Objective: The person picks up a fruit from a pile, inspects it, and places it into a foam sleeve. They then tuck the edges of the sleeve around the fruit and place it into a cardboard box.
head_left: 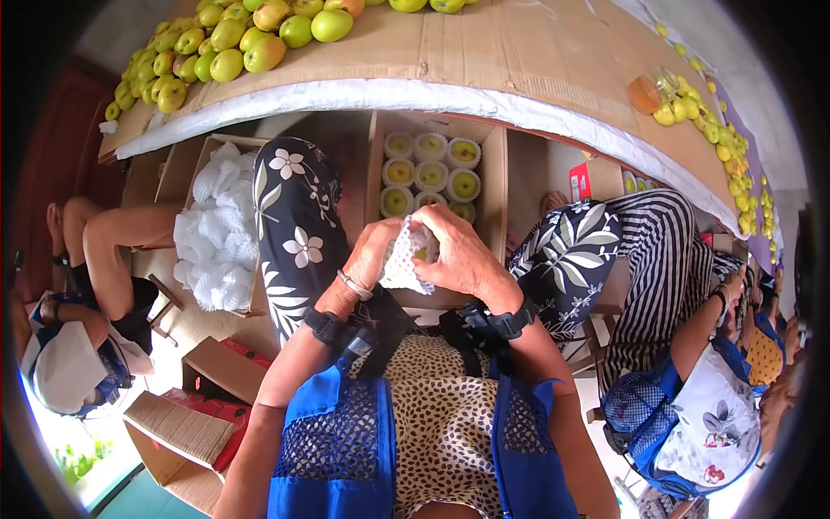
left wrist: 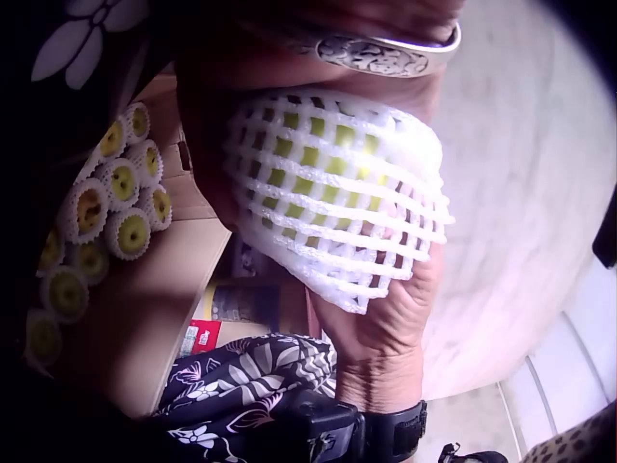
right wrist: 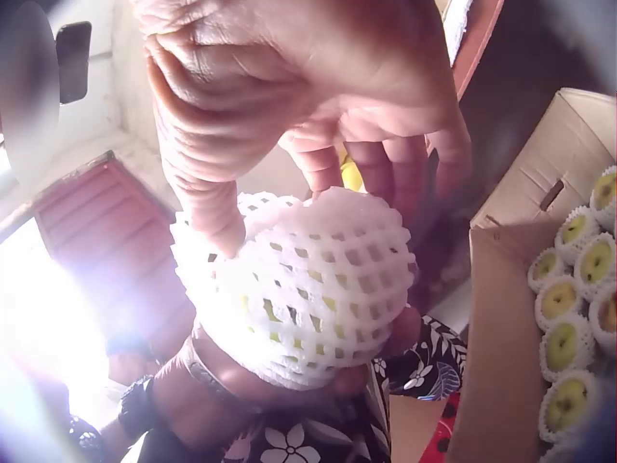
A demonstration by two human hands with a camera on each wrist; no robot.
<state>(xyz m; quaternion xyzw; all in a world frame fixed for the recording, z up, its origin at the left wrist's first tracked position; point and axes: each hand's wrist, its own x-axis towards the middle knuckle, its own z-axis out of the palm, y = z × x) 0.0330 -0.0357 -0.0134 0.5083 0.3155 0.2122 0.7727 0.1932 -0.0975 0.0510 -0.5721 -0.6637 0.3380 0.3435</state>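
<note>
Both hands hold a yellow-green apple (left wrist: pixel 318 174) in a white foam net sleeve (right wrist: pixel 308 299), above the lap in the head view. My left hand (head_left: pixel 372 253) grips the netted fruit from the left and underneath. On the other side, the right hand (head_left: pixel 469 255) has its thumb and fingers bent over the sleeve's upper edge, pinching it in the right wrist view. The net covers most of the apple. Just beyond the hands stands a cardboard carton (head_left: pixel 494 177) holding rows of netted apples (head_left: pixel 430 176).
White foam nets (head_left: pixel 220 229) fill a box by the left knee. Loose apples (head_left: pixel 226 65) are heaped on the cardboard-covered table (head_left: pixel 484 52). Opened cartons (head_left: pixel 177 432) lie at lower left. Other people sit close on both sides, one in striped trousers (head_left: pixel 653 251).
</note>
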